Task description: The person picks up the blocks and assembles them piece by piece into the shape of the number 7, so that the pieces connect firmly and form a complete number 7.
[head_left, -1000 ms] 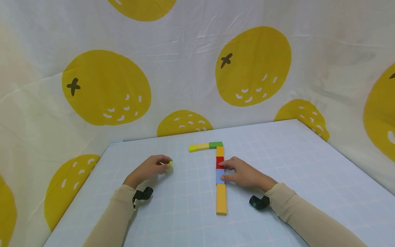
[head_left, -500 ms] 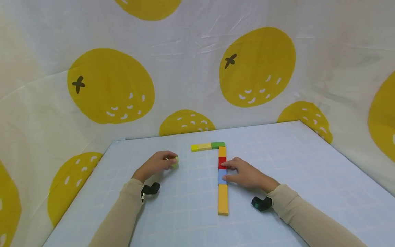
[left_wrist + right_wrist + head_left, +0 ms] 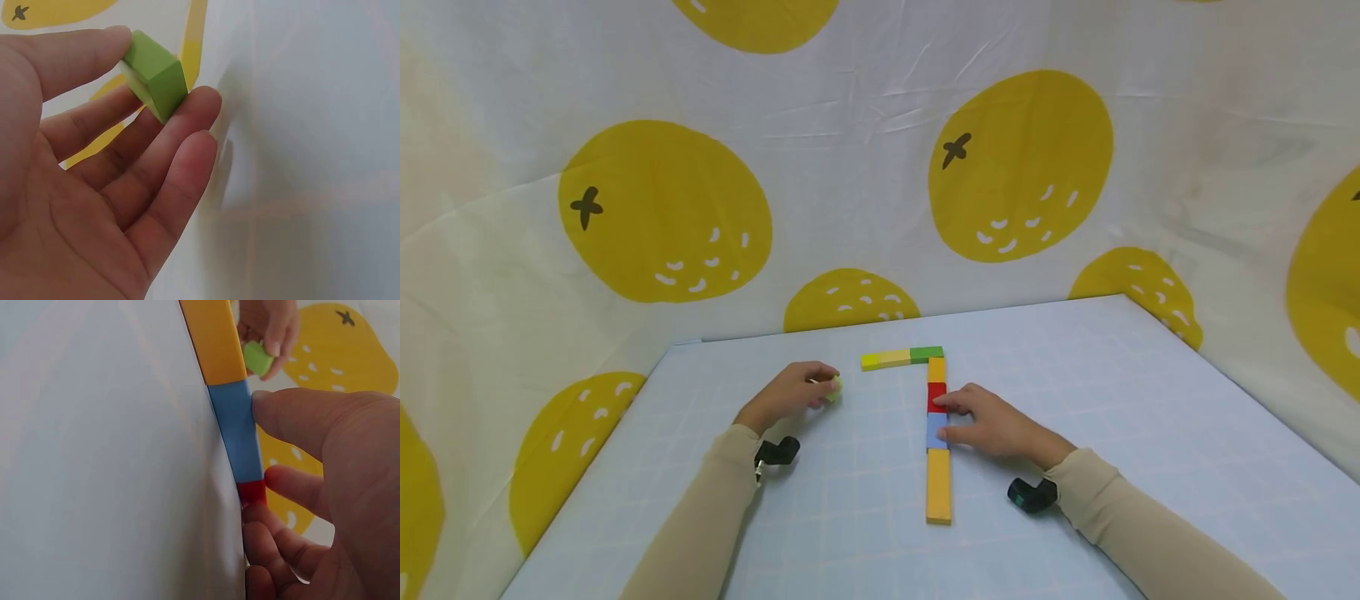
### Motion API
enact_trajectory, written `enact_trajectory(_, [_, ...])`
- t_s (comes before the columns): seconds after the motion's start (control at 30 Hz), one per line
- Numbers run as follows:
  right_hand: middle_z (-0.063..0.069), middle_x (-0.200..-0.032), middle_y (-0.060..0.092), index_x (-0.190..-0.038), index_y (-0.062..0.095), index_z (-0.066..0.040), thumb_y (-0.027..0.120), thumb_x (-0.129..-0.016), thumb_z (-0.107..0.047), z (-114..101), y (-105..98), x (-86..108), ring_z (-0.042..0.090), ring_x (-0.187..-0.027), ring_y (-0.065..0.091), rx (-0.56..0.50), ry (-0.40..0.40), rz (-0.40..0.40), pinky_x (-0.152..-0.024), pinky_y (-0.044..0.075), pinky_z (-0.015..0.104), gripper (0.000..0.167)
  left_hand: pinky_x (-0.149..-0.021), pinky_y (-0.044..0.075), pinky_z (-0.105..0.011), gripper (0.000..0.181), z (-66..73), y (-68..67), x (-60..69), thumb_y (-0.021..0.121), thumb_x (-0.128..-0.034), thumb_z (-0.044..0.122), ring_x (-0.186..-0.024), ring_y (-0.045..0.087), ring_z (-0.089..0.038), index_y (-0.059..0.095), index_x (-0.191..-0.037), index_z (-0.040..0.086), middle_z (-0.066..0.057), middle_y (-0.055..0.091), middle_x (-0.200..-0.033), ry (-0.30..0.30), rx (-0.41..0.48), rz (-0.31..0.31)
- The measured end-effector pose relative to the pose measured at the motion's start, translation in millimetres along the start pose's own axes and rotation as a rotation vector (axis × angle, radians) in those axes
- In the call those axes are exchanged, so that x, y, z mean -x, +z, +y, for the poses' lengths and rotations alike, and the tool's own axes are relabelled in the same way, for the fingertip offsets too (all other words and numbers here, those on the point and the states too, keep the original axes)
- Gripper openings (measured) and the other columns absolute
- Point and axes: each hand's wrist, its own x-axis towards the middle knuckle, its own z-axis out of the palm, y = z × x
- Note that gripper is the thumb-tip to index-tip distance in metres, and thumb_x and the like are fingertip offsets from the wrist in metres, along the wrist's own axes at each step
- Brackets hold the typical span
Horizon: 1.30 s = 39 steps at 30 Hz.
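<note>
My left hand [image 3: 786, 396] pinches a small light-green block [image 3: 161, 75] between thumb and fingers, left of the row of blocks. In the left wrist view the block is tilted in the fingertips. My right hand [image 3: 996, 421] lies along the right side of the row. Its thumb touches the blue block [image 3: 236, 431], and the index finger touches the red block [image 3: 936, 393]. Nearer than the blue block, a long orange block [image 3: 938, 487] continues the row; a shorter orange block [image 3: 936, 369] lies beyond the red one.
At the row's far end, a green block [image 3: 927, 355], a pale yellow block [image 3: 894, 358] and a bright yellow block [image 3: 869, 362] run off to the left. Everything lies on a pale checked tabletop [image 3: 1075, 375], with a fruit-patterned curtain [image 3: 850, 167] behind.
My left hand has moved rightward and slightly farther away, carrying the light-green block toward the row. The right hand has stayed at the red and blue blocks.
</note>
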Motion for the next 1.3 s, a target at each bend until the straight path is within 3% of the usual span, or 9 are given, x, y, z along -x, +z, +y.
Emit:
enact_trajectory(0.27, [-0.005,-0.117,0.055,-0.137,0.062,-0.027,0.076,-0.087,-0.047,1,0,0.3,0.014,-0.106,0.051,0.0,0.013,0.004,-0.096,0.048,0.037,0.056,-0.082,0.052,-0.035,0.039,8.8,6.5,-13.9,0.071,-0.0942,0.033,-0.086,0.065,-0.02,0.067,-0.129,0.016,-0.002,0.065,-0.122,-0.049,-0.042,0.05])
enact_trajectory(0.43, [-0.004,-0.117,0.055,-0.137,0.062,-0.026,0.076,-0.088,-0.047,2,0,0.3,0.015,-0.107,0.051,-0.006,0.005,0.003,-0.097,0.048,0.037,0.055,-0.081,0.052,-0.036,0.039,8.7,10.2,-21.9,0.071,-0.0943,0.032,-0.086,0.064,-0.019,0.067,-0.13,0.017,-0.002,0.065,-0.121,-0.038,-0.064,0.078])
enact_trajectory(0.57, [-0.003,-0.117,0.055,-0.137,0.062,-0.024,0.075,-0.088,-0.047,2,0,0.4,0.015,-0.106,0.051,-0.01,-0.004,0.0,-0.096,0.048,0.038,0.056,-0.079,0.053,-0.035,0.04,8.5,11.3,-25.5,0.07,-0.0954,0.03,-0.089,0.064,-0.018,0.066,-0.131,0.013,-0.004,0.065,-0.122,-0.011,-0.08,0.107])
enact_trajectory(0.77, [-0.006,-0.115,0.055,-0.136,0.063,-0.026,0.077,-0.086,-0.046,0,0,0.2,0.013,-0.104,0.051,-0.014,0.004,-0.003,-0.094,0.048,0.034,0.056,-0.083,0.054,-0.036,0.04,10.2,13.7,-29.3,0.069,-0.0962,0.029,-0.1,0.062,-0.021,0.065,-0.132,0.013,-0.005,0.065,-0.125,-0.047,-0.124,0.149])
enact_trajectory(1.03, [-0.005,-0.115,0.055,-0.137,0.063,-0.024,0.076,-0.087,-0.048,2,-1,0.3,0.014,-0.104,0.051,-0.01,-0.005,-0.006,-0.094,0.048,0.036,0.057,-0.092,0.051,-0.041,0.04,9.7,16.2,-39.7,0.069,-0.0963,0.025,-0.112,0.057,-0.026,0.065,-0.133,0.012,-0.004,0.065,-0.127,-0.069,-0.136,0.165])
enact_trajectory(1.3, [-0.007,-0.112,0.055,-0.136,0.063,-0.026,0.077,-0.086,-0.046,2,0,-1.2,0.013,-0.102,0.051,-0.009,0.007,0.002,-0.093,0.048,0.034,0.056,-0.093,0.051,-0.041,0.04,11.4,19.0,-46.5,0.068,-0.0966,0.026,-0.112,0.057,-0.025,0.064,-0.134,0.013,-0.004,0.064,-0.129,-0.088,-0.129,0.166])
